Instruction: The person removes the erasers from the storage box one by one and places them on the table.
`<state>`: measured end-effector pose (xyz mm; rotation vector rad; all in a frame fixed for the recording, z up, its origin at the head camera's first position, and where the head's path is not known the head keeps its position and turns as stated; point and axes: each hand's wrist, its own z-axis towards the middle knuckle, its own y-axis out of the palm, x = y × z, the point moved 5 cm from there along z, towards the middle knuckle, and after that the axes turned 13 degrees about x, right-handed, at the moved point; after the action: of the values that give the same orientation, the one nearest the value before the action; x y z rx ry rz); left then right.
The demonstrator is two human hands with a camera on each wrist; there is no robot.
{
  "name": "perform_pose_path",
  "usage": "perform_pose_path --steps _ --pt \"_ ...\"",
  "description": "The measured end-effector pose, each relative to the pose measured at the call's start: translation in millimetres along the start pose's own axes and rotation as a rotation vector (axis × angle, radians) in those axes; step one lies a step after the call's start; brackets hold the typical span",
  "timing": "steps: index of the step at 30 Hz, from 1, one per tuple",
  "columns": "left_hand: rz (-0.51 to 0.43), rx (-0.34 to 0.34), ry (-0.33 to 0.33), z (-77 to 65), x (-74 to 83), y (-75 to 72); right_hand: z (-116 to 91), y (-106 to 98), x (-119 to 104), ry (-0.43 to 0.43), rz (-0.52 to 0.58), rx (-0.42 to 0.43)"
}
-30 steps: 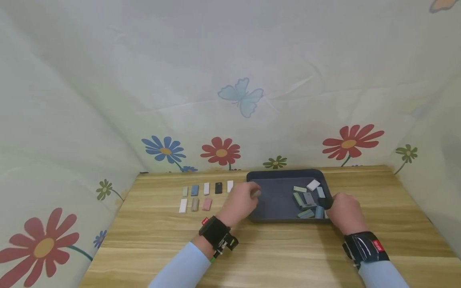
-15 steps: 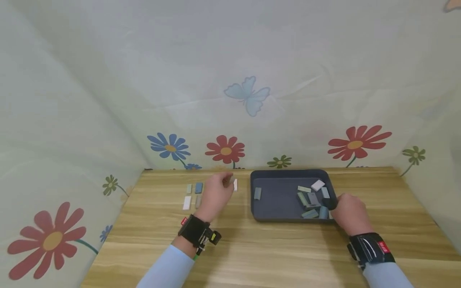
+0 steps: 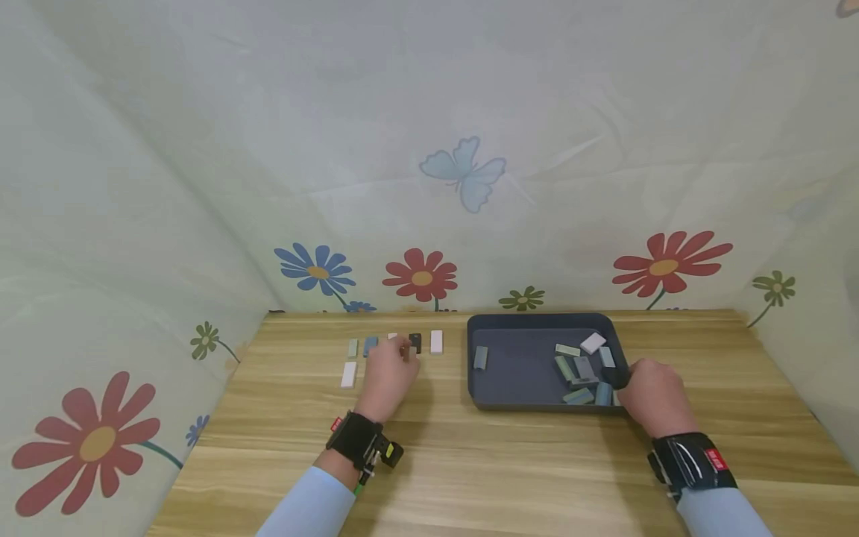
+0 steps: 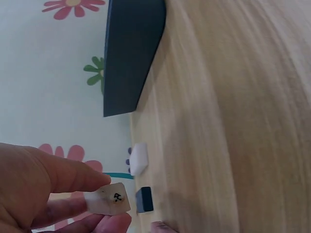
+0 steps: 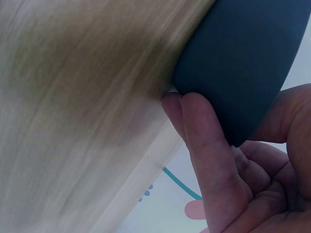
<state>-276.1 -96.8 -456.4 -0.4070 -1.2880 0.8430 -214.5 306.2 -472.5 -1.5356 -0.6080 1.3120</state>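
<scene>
Over the table, head view: left hand just beside black block, right hand at right end of dark tray; left wrist view: pale block pinched between thumb and fingers, marked end poking past the tips; right wrist view: fingers and thumb grasping dark tray, its edge between them
</scene>
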Motion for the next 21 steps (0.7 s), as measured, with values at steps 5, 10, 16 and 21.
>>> perform_pose_path --steps 5,10,16,21 --pt "0.026 0.004 0.008 -1.9 -8.8 7.1 -0.9 -0.8 0.1 0.005 0.006 0.003" --pt "0.089 0.015 0.022 -4.4 -13.0 13.4 -2.0 -2.0 -0.5 0.009 0.011 0.004" --pt "0.115 0.008 0.0 -6.6 -12.5 15.5 -0.4 -2.0 0.2 0.011 0.014 0.002" --pt "0.137 0.002 0.006 -6.4 -11.4 16.7 0.8 -0.9 2.0 0.019 0.014 -0.01"
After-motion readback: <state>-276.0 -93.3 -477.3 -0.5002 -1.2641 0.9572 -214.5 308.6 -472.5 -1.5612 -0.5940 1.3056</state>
